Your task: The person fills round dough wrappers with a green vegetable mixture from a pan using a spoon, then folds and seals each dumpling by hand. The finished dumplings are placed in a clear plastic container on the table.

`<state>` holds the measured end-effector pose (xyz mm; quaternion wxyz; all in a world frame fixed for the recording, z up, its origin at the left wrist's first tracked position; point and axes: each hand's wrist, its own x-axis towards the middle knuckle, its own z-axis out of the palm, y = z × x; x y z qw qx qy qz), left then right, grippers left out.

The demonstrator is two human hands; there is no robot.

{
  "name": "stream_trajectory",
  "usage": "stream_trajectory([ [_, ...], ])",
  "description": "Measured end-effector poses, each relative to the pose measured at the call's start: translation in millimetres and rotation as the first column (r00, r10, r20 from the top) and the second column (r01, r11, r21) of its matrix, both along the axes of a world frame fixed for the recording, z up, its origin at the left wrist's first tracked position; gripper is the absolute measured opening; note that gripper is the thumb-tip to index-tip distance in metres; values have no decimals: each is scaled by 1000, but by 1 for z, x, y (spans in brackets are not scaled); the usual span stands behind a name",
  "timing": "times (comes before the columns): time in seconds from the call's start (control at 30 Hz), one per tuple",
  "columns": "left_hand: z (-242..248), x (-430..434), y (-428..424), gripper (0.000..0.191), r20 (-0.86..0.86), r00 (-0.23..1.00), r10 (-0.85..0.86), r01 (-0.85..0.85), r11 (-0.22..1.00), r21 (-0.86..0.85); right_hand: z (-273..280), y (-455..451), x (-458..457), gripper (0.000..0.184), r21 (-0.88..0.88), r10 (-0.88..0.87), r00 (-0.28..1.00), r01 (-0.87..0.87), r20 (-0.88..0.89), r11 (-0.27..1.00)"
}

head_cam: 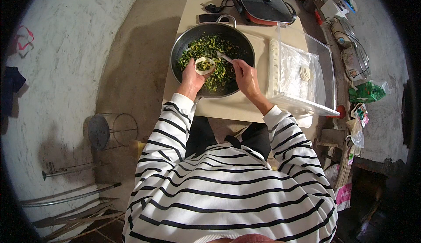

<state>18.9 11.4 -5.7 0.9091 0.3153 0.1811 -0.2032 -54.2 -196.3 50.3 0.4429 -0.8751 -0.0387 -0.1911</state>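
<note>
A round dough wrapper (198, 71) rests in my left hand (192, 78), with chopped green and yellow filling (204, 66) heaped in its middle. My right hand (245, 77) grips the handle of a spoon (224, 57), whose tip reaches into the loose filling. Both hands are over a dark wok (242, 35) that holds a wide bed of chopped greens with yellow bits. To the right, a clear plastic bin (333, 78) lies over plastic sheeting, and a small stack of round wrappers (305, 73) sits inside its outline.
A red electric pan with a glass lid (267, 6) stands at the table's far end. A phone (213, 18) lies behind the wok, near a black power cord (214, 8). Pale folded dumplings (273, 58) line the bin's left side. A round-topped stool (98, 131) is by the left wall.
</note>
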Motion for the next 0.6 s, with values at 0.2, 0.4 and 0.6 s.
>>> stream_trajectory([
  [0.2,1,-2,8,54,-3,999,53,-53,999,-3,-19,-18,49,20,-462,-32,992,84,119,883],
  [0.4,4,-7,24,57,31,999,32,-31,999,-32,-45,-27,69,14,-777,-21,991,-91,-133,623],
  [0.6,-3,-4,29,56,-3,998,61,-61,998,-28,-41,-32,70,17,-752,-89,956,-160,-279,640],
])
